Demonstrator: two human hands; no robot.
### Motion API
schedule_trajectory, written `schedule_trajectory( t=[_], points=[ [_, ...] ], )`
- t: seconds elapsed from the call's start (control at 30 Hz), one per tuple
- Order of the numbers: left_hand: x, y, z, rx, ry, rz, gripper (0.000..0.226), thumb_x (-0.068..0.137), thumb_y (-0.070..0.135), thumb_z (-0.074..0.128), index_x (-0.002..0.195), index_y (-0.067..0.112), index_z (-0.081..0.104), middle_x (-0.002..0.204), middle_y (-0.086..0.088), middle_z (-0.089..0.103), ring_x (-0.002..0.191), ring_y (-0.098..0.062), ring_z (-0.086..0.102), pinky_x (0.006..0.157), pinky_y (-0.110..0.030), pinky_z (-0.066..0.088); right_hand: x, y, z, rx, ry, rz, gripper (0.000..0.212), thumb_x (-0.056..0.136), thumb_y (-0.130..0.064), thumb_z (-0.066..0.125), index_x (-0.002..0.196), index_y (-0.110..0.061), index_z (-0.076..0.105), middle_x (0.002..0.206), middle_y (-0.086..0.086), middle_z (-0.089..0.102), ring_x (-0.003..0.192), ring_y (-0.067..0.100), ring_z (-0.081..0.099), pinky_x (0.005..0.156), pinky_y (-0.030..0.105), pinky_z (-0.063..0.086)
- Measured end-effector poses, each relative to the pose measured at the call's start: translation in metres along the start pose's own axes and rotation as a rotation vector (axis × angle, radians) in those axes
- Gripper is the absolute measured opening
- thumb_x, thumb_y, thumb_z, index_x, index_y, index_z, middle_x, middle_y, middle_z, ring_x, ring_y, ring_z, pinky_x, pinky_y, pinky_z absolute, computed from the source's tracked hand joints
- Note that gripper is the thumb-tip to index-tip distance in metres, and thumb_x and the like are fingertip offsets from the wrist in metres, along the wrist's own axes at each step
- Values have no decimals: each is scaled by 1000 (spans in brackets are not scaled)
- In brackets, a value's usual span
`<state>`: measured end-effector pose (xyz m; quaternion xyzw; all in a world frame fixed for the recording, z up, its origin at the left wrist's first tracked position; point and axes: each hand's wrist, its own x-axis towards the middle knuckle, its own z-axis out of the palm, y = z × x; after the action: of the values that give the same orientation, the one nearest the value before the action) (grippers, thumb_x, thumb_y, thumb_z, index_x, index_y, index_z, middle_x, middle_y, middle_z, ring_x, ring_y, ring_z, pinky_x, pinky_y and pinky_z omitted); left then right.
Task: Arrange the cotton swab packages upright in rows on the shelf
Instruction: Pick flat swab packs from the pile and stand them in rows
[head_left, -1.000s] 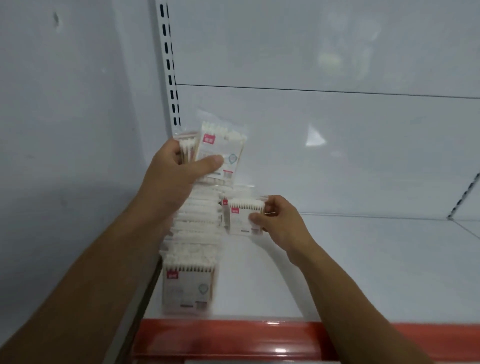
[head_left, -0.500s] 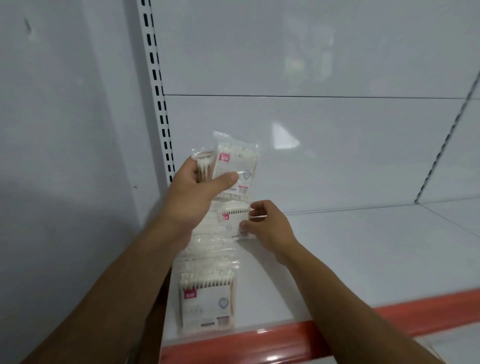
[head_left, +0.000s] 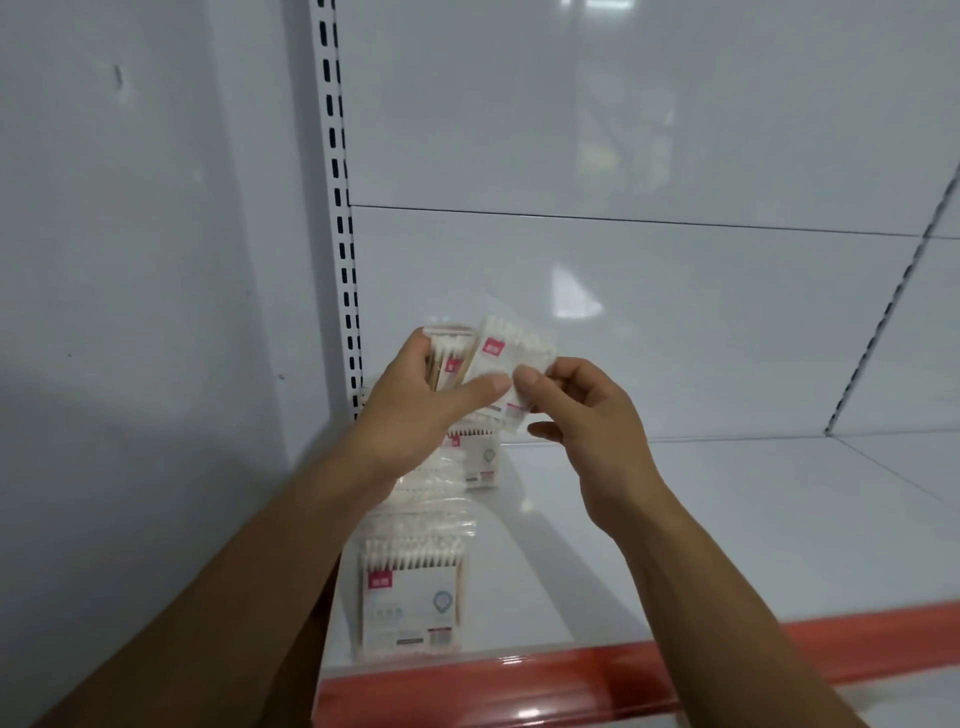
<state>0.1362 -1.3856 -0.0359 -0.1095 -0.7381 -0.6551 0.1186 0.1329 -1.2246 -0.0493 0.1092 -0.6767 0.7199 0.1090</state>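
My left hand (head_left: 421, 410) holds a small bunch of cotton swab packages (head_left: 452, 358) above the shelf's left end, thumb across the front one. My right hand (head_left: 582, 415) pinches the front package (head_left: 506, 358) of that bunch at its right edge with thumb and forefinger. Below, a row of upright packages (head_left: 410, 597) runs from the shelf's front edge toward the back, along the left side. Beside the row's far end, one package (head_left: 480, 460) stands alone, just right of it.
The white shelf (head_left: 727, 519) stretches to the right, with a red price strip (head_left: 519, 675) along its front edge. A slotted upright (head_left: 343, 234) and a white side wall bound the left. A glossy back panel closes the rear.
My right hand let go of the package it set beside the row's far end and rose to the bunch in my left hand, now pinching the front package.
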Motion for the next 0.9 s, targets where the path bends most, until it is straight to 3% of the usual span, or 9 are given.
schedule_trajectory(
  t=[0.13,0.2,0.27,0.4,0.53,0.73,0.9],
  points=[
    [2,2,-1,-140,93,-46,20,91,27,69,108,18,61,103,-1,75,100,-19,71,86,-34,56,2,5,-17,72,81,3,14,88,-24,71,93,-14,63,82,-2,69,80,10,68,70,25,50],
    [6,1,-6,-162,190,-57,11,92,21,68,100,24,62,106,-4,73,105,-23,69,97,-47,53,3,15,-25,7,153,4,13,88,-23,72,91,-15,62,81,-2,69,78,9,67,67,22,50],
    [8,1,-11,-163,245,-72,9,92,19,67,95,26,62,103,-1,72,104,-23,68,100,-53,50,3,32,-30,-145,171,49,15,86,-23,74,86,-14,61,81,2,71,77,13,67,67,27,54],
    [7,1,-10,-159,234,-85,9,92,19,67,95,26,63,103,1,72,104,-21,68,100,-52,50,7,65,-23,-450,74,130,14,82,-27,76,82,-20,64,80,-6,71,77,16,67,83,46,56],
    [4,2,-7,-125,192,-89,8,91,19,68,94,25,62,102,-1,70,106,-23,66,101,-50,49,14,74,-9,-523,31,152,14,84,-30,73,85,-21,63,85,-8,71,74,10,67,84,44,56],
    [5,-3,-8,-127,161,-104,9,87,22,71,93,24,65,105,-7,72,104,-29,69,99,-57,50,21,84,2,-515,0,170,18,80,-33,75,84,-22,62,85,-6,71,82,18,68,85,46,55],
    [7,-6,-5,-163,111,-88,17,90,10,68,100,23,67,100,0,74,101,-22,71,89,-41,55,20,87,-2,-490,-27,207,24,77,-39,77,90,-26,63,92,-9,70,86,12,67,89,44,54]
  ],
)
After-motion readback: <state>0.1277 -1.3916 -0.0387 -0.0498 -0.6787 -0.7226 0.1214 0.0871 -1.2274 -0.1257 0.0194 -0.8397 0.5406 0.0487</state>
